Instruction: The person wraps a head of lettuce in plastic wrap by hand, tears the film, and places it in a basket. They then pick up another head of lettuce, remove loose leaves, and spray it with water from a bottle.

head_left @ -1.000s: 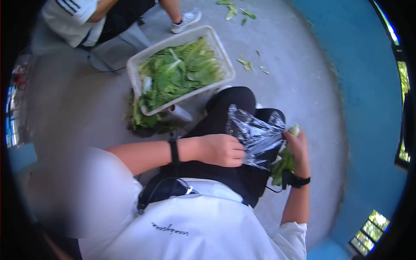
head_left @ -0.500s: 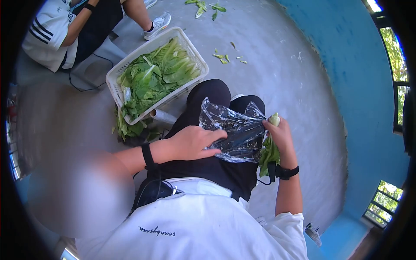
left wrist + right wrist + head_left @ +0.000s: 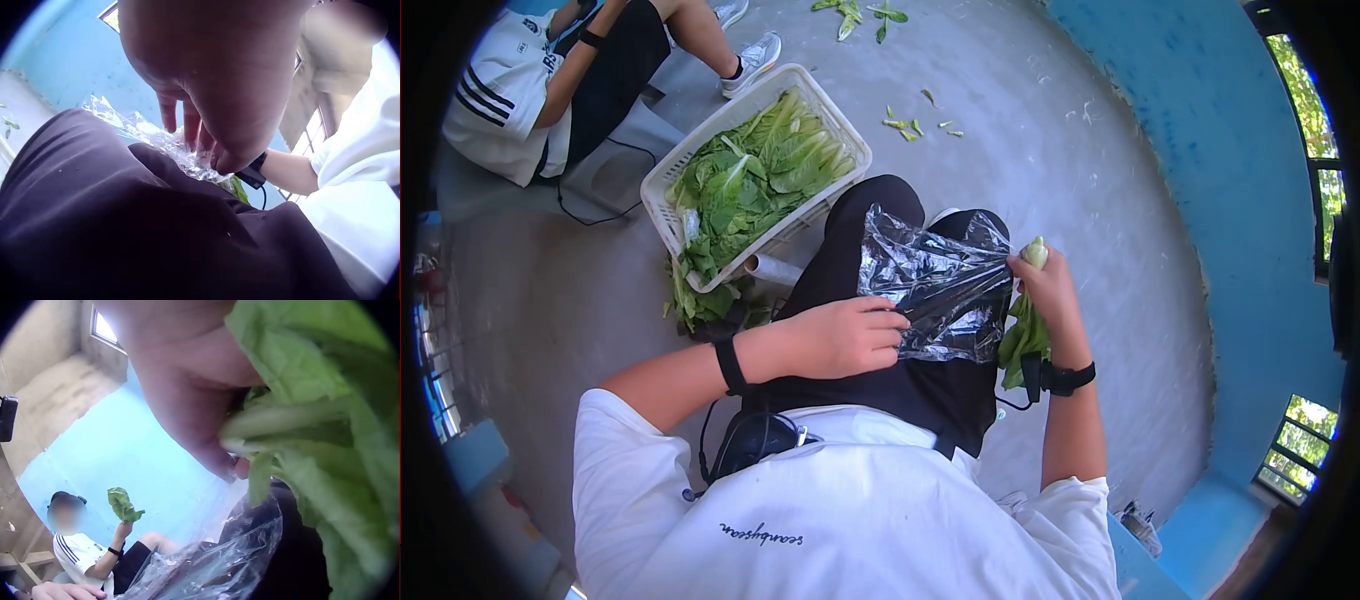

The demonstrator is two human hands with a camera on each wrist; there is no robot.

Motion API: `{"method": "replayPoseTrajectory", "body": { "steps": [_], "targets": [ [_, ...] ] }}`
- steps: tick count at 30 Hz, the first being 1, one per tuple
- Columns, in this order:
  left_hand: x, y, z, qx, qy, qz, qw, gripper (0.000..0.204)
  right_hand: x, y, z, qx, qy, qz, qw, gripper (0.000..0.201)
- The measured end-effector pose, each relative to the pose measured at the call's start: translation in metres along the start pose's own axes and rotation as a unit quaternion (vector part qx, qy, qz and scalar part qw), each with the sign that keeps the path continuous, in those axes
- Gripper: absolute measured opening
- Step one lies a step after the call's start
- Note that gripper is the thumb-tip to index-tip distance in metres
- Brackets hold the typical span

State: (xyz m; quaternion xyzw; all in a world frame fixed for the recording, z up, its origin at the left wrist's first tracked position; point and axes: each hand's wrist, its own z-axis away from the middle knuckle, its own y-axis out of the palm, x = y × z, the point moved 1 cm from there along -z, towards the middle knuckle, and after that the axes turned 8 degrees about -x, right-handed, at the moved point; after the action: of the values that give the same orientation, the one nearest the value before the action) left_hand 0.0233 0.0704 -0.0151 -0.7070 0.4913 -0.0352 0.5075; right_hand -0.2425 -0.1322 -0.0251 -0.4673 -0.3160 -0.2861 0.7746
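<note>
In the head view my right hand (image 3: 1055, 295) grips a head of leafy greens (image 3: 1022, 345), its pale stalk end standing out above the fist and its leaves hanging below. The thumb and finger of that hand also pinch one gathered edge of a clear plastic film (image 3: 945, 275). The film lies spread and creased across the dark-trousered thighs. My left hand (image 3: 848, 337) rests on the film's near left side, and in the left wrist view its fingers (image 3: 190, 128) reach down onto it. Large leaves (image 3: 319, 450) fill much of the right wrist view.
A white plastic crate (image 3: 662, 215) full of leafy greens stands ahead on the left, with a roll of film (image 3: 772, 269) and more leaves beside it. Leaf scraps (image 3: 905, 128) lie on the floor. Another person (image 3: 84, 556) sits beyond the crate, holding a leafy green (image 3: 123, 505).
The left hand pulled back from the film with fingers spread, then came down onto it again. The right hand keeps its hold on greens and film. The head view has shifted rightward.
</note>
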Motion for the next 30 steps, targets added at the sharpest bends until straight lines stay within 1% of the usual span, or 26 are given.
{"method": "replayPoseTrajectory", "body": {
  "steps": [2,5,8,12,15,18,21,22,23,25,27,28,30],
  "targets": [
    [-0.009,-0.002,0.007,0.028,0.015,-0.008,0.999,0.009,-0.007,-0.002,-0.005,-0.008,-0.001,0.001,1.000,0.019],
    [-0.021,-0.003,0.017,0.042,0.005,-0.025,0.999,0.011,-0.009,-0.002,-0.008,-0.024,0.004,0.011,1.000,0.019],
    [-0.025,-0.011,0.025,0.027,0.004,-0.046,0.999,0.011,-0.015,-0.003,-0.013,-0.053,0.002,-0.011,0.999,0.019],
    [-0.023,-0.015,0.033,0.025,0.002,-0.047,0.999,0.010,-0.018,-0.004,-0.015,-0.043,0.013,-0.019,0.999,0.018],
    [-0.012,-0.009,0.025,0.007,0.020,-0.021,1.000,0.013,-0.020,0.000,-0.014,-0.038,0.019,-0.016,0.999,0.018],
    [-0.005,-0.015,0.009,-0.002,-0.014,0.033,0.999,0.017,-0.024,-0.002,-0.013,-0.034,0.016,-0.017,0.999,0.018],
    [0.001,-0.037,-0.003,0.075,-0.186,0.065,0.977,0.023,-0.022,-0.003,-0.011,-0.036,0.017,-0.024,0.999,0.019],
    [0.008,-0.043,-0.006,0.060,-0.235,0.067,0.968,0.028,-0.020,-0.004,-0.010,-0.037,0.019,-0.023,0.999,0.019],
    [0.017,-0.050,-0.013,0.029,-0.275,0.066,0.959,0.030,-0.018,-0.004,-0.008,-0.038,0.021,-0.022,0.999,0.019],
    [0.036,-0.057,-0.028,0.005,-0.333,0.075,0.940,0.035,-0.016,-0.007,-0.005,-0.039,0.018,-0.026,0.999,0.019],
    [0.064,-0.041,-0.035,-0.060,-0.297,-0.019,0.953,0.042,-0.018,-0.008,-0.003,-0.036,0.007,-0.026,0.999,0.019],
    [0.077,-0.034,-0.043,-0.039,-0.314,-0.016,0.949,0.060,-0.021,-0.005,-0.004,-0.033,-0.005,-0.024,0.999,0.019],
    [0.091,-0.011,-0.056,-0.046,-0.277,-0.087,0.956,0.073,-0.020,-0.003,-0.002,-0.031,-0.025,-0.021,0.999,0.019]
  ]
}}
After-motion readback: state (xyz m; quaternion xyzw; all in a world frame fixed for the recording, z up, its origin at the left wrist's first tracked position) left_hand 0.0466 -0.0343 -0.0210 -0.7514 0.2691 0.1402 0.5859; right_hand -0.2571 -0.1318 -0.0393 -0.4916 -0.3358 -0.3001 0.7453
